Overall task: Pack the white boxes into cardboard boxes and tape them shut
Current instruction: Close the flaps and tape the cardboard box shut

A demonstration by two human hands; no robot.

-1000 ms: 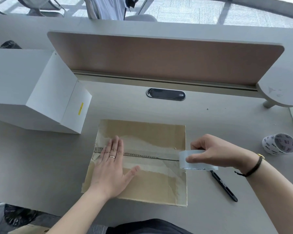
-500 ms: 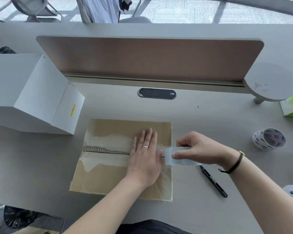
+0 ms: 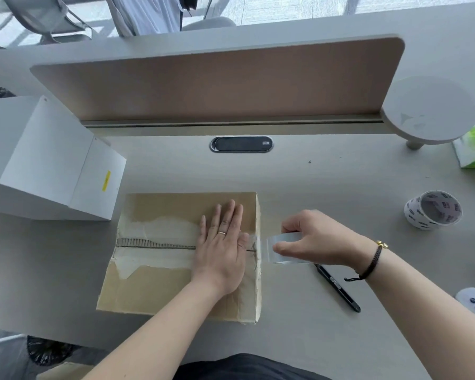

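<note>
Fingers [image 3: 225,218] of the left hand [image 3: 220,250] lie straight and flat, palm down, pressing the right part of the cardboard box [image 3: 181,256] top across its centre seam; they curl round nothing. At 3 o'clock from that hand, just past the box's right edge, the right hand [image 3: 316,238] grips a roll of clear tape [image 3: 284,248], its thumb and fingers curled round the ring, with a short clear strip running from the roll back to the box edge beside the left thumb. The box sits on the grey table [image 3: 313,325] near its front edge, flaps closed, with torn pale patches along the seam. One large white box [image 3: 47,157] stands at 10 o'clock from the cardboard box, apart from it; whether another is packed inside cannot be seen. A black pen-like tool [image 3: 337,287] lies at 5 o'clock from the right hand, and a printed tape roll [image 3: 433,209] sits at 2 o'clock, well apart. To do this step well, the strip should probably stay taut and centred over the seam, the flat hand rubbing it down firmly outward so no bubbles form on the torn surface, where tape may grip poorly. Carrying the strip over the right edge and down the side before cutting would likely hold the flaps better.
</note>
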